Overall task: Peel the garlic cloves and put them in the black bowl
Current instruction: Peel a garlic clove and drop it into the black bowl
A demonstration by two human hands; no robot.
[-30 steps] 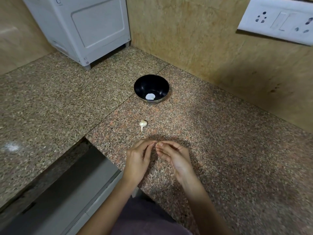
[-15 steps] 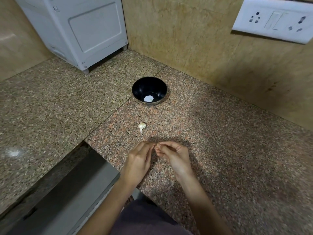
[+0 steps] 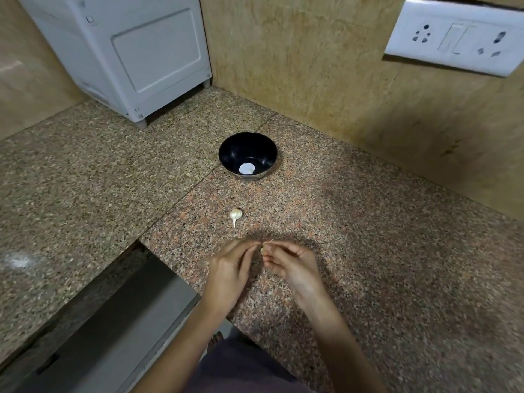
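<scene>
Grip of left hand (image 3: pixel 229 272) and right hand (image 3: pixel 293 268) pinches 1 garlic clove (image 3: pixel 262 250) (held between them).

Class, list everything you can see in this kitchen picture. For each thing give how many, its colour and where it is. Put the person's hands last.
Black bowl: one, black, on the counter near the wall corner.
White piece: one, white, at the bowl's bottom, probably a peeled clove.
Garlic piece: one, off-white, on the counter between the bowl and the hands.
Held clove: one, pale, pinched between the fingertips of both hands.
Counter: one, speckled brown granite, under everything.
Appliance: one, white, far left corner of the counter.
Socket plate: one, white, on the tan wall, upper right.
Hands: two, left hand and right hand, together over the counter's near edge.
</scene>
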